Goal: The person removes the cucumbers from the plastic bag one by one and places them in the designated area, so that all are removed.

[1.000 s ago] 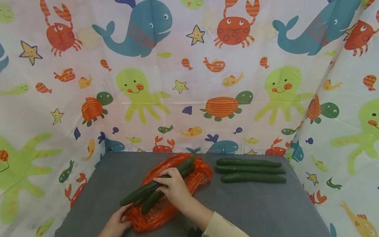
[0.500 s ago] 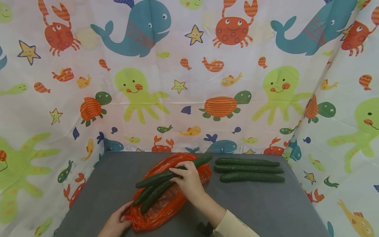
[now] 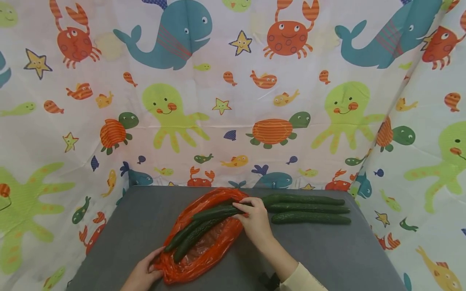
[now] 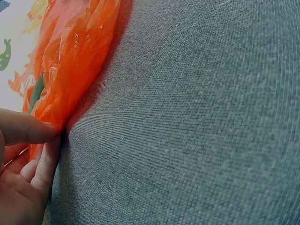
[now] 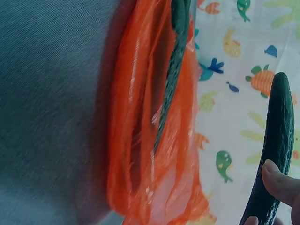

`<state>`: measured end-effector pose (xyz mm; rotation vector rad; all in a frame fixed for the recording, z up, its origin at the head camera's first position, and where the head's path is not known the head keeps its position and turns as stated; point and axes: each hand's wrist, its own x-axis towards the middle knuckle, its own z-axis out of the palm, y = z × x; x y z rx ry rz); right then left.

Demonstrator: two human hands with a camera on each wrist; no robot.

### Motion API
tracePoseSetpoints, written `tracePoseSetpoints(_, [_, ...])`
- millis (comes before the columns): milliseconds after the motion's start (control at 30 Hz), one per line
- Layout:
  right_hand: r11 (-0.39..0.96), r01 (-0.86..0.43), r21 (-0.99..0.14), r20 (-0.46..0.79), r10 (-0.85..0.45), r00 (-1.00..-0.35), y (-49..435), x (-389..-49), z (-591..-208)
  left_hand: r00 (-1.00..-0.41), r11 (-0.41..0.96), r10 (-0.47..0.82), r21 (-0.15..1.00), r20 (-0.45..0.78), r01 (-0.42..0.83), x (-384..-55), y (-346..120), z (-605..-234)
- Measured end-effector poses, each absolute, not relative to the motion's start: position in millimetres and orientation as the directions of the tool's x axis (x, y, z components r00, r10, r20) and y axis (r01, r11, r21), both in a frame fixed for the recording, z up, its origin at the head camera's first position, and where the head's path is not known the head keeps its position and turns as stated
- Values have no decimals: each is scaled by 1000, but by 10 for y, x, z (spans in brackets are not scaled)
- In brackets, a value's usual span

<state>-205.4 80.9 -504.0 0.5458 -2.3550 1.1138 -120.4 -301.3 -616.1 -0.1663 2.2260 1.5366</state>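
My right hand grips a dark green cucumber near its middle. In the right wrist view, the thumb lies along this cucumber, which is raised above the table. Below it, an orange plastic bag lies spread open on the table. Two more cucumbers rest in the bag, partly behind the held one. At the bag's near-left end, my left hand pinches the plastic. The left wrist view shows thumb and fingers on the gathered bag, with a green tip beside them.
Three cucumbers lie side by side at the back right of the grey table. A curtain printed with sea animals closes off the back and both sides. Something black shows by the right sleeve.
My right hand has carried its cucumber rightward from over the bag toward the row of three. The two cucumbers in the bag are more exposed. My left hand keeps its place on the bag.
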Motion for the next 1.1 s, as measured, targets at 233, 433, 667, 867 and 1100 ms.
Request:
tracePoseSetpoints(233, [619,-482,-620,545,-102,-832,1020,-2076,-5090,-900,379,104,853,-424,-358,-1195,-2991,-6178])
tracePoseSetpoints(433, [627,-428,-651,509,-57,-859,1228,-2071,-5175,-896,376,109,852,-430,-364,-1192,-2986,-6182])
tracePoseSetpoints(667, [673,-390,-628,516,-15,-856,1450,-2034,-5262,-895,375,124,855,-428,-357,-1209,-2998,-6177])
tracePoseSetpoints(867, [709,-387,-590,542,-8,-840,1567,-2016,-5302,-887,377,101,843,-450,-384,-1234,-3012,-6183])
tracePoseSetpoints(1100, [713,-398,-576,561,-9,-828,1664,-2023,-5335,-890,341,137,865,-434,-369,-1225,-3037,-6171])
